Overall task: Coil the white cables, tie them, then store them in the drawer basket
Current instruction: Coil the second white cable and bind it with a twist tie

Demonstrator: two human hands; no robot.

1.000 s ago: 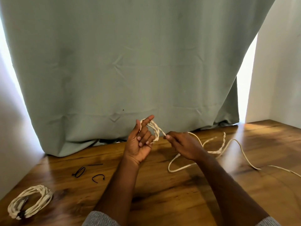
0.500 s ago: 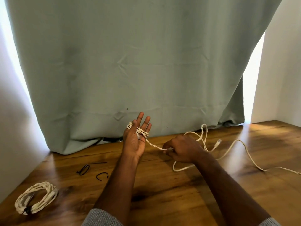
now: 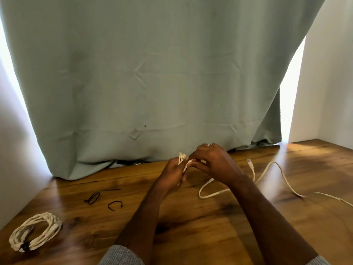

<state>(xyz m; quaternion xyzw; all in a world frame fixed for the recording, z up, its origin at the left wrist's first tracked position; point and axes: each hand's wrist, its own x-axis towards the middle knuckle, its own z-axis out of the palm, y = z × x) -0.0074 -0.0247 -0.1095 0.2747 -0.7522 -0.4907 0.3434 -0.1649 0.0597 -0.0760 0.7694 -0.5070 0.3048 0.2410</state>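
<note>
Two white cables, one coiled bundle [image 3: 35, 232], one loose cable [image 3: 271, 175], three black ties [image 3: 93, 197], two hands [image 3: 212, 162]

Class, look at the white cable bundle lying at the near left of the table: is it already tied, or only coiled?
Tied. The bundle lies in neat loops on the wooden table, with a dark tie wrapped round its near end.

Glossy, grained wood table [image 3: 191, 226]; matt green cloth curtain [image 3: 152, 73]; smooth white cable [image 3: 286, 178]

Grey-green curtain [image 3: 152, 73], white walls [image 3: 328, 83], wooden tabletop [image 3: 210, 226], daylight at edges.
</note>
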